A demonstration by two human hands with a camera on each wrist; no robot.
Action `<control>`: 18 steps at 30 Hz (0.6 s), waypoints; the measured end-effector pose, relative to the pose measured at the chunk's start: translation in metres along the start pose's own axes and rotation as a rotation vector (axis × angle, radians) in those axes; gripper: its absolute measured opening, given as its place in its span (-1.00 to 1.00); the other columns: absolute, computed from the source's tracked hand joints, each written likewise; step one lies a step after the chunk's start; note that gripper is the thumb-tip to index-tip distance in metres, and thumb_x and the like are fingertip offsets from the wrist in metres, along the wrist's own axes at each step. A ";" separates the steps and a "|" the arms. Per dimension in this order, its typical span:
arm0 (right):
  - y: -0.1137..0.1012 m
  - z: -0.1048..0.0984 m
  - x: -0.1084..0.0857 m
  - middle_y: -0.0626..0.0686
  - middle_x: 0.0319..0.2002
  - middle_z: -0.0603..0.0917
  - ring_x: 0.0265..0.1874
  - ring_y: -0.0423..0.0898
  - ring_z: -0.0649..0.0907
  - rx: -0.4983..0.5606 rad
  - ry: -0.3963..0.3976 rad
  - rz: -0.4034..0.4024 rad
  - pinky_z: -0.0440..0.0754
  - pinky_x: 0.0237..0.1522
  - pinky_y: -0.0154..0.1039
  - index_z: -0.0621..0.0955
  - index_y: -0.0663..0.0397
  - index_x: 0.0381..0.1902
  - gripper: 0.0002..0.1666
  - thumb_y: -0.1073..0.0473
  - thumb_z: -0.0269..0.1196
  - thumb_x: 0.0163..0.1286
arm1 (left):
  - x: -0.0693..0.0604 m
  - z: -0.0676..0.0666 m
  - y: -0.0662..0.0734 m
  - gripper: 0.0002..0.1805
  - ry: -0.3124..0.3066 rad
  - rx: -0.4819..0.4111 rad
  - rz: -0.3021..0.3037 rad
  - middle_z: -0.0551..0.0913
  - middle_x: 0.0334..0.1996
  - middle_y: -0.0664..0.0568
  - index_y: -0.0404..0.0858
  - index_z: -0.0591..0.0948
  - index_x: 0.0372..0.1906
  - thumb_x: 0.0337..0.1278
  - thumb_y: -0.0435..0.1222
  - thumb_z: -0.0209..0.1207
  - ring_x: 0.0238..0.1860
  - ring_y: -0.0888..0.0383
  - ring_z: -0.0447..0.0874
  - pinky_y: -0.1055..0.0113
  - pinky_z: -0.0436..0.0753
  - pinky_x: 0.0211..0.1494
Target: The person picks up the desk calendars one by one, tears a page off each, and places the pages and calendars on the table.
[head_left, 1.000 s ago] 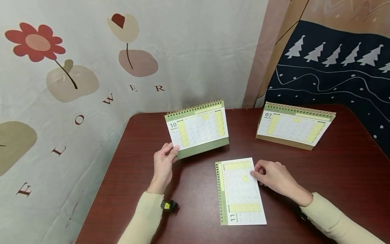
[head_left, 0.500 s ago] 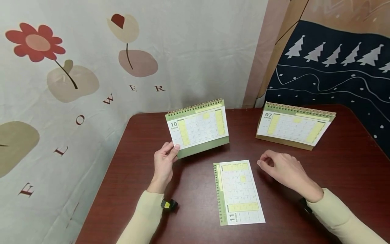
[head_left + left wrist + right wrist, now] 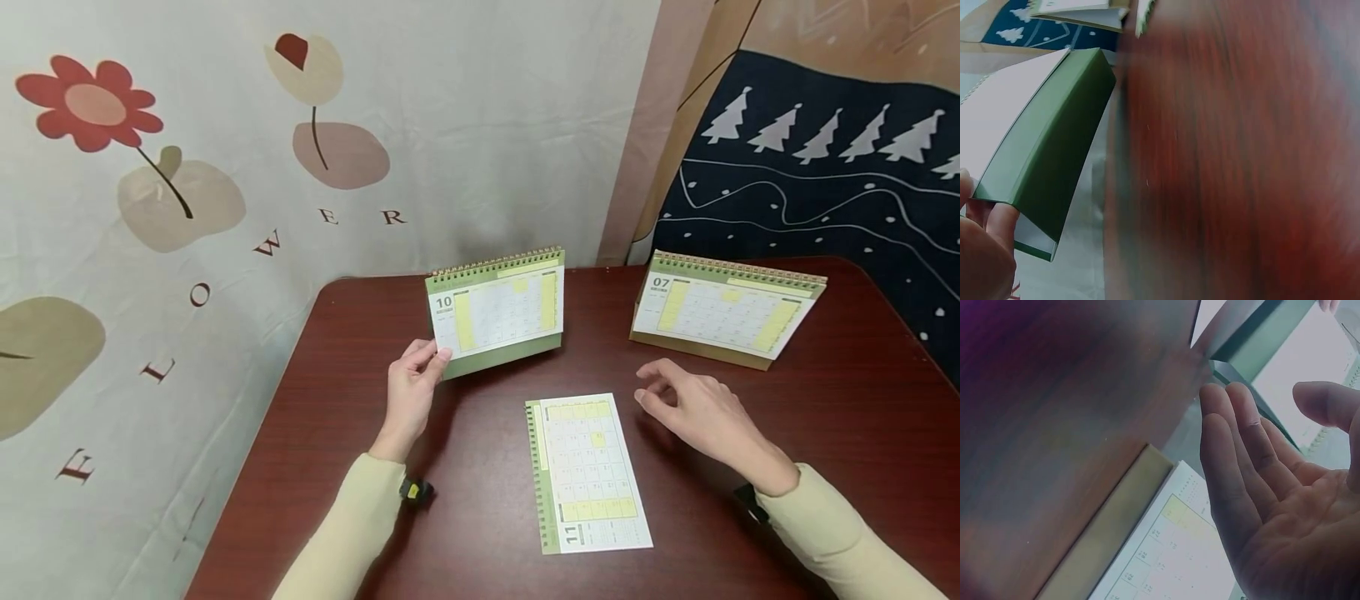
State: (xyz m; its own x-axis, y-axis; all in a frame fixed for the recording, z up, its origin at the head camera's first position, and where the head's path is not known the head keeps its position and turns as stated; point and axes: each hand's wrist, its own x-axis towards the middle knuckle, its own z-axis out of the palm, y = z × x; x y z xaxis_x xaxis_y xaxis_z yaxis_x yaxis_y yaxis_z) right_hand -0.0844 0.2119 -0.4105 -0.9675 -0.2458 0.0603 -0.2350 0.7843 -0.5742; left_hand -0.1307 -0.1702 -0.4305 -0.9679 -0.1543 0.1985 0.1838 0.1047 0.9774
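My left hand (image 3: 412, 390) pinches the lower left corner of a green desk calendar (image 3: 502, 310) showing page 10, thumb on the front and fingers behind. In the left wrist view the green base (image 3: 1060, 144) of this calendar is seen from below, with fingers tucked into its open end. A loose calendar page (image 3: 596, 475) marked 11, with punched holes along its green edge, lies flat on the table. Just right of that page my right hand (image 3: 701, 417) hovers, fingers relaxed and holding nothing; the right wrist view shows its bare palm (image 3: 1310, 531).
A second desk calendar (image 3: 727, 308) on a brown base, showing 07, stands at the back right of the dark red table (image 3: 337, 350). Behind the table hang a white flower-print cloth (image 3: 487, 125) and a dark tree-print cloth (image 3: 810, 183).
The right hand has let go of the loose page, drawn back to the right and loosened its fingers. The left hand has shifted the held calendar slightly right and turned it a little.
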 end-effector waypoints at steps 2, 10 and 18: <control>0.000 -0.001 0.001 -0.01 -0.25 0.77 -0.39 -0.15 0.64 0.007 -0.005 0.001 0.50 -0.42 -0.18 0.63 0.11 0.11 -0.64 0.05 0.30 0.47 | 0.005 0.000 0.000 -0.74 -0.005 0.032 0.012 0.55 -0.33 0.00 -0.49 0.73 0.06 0.34 -0.48 0.28 -0.47 0.23 0.40 0.50 0.39 -0.39; 0.000 -0.006 0.001 0.12 -0.12 0.80 -0.24 0.03 0.72 -0.011 0.018 0.012 0.56 -0.33 -0.10 0.65 0.06 0.10 -0.66 0.03 0.29 0.49 | 0.021 -0.008 -0.004 -0.76 -0.056 0.151 0.016 0.64 -0.23 -0.10 -0.43 0.76 0.04 0.34 -0.45 0.30 -0.38 0.21 0.46 0.49 0.42 -0.34; 0.001 -0.007 -0.006 0.10 -0.08 0.79 -0.42 -0.09 0.54 0.019 0.110 0.018 0.43 -0.40 -0.16 0.71 -0.02 0.04 -0.73 0.01 0.28 0.51 | 0.033 -0.017 -0.006 -0.87 -0.141 0.497 0.075 0.77 -0.24 -0.04 -0.32 0.81 -0.15 0.24 -0.37 0.41 -0.24 0.15 0.68 0.40 0.58 -0.15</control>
State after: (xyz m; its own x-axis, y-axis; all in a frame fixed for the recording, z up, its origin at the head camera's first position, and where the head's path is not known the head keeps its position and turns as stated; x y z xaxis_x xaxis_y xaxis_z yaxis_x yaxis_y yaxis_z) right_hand -0.0797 0.2186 -0.4056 -0.9761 -0.1669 0.1388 -0.2169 0.7770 -0.5909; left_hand -0.1607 -0.1928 -0.4286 -0.9752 0.0021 0.2213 0.1831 0.5693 0.8015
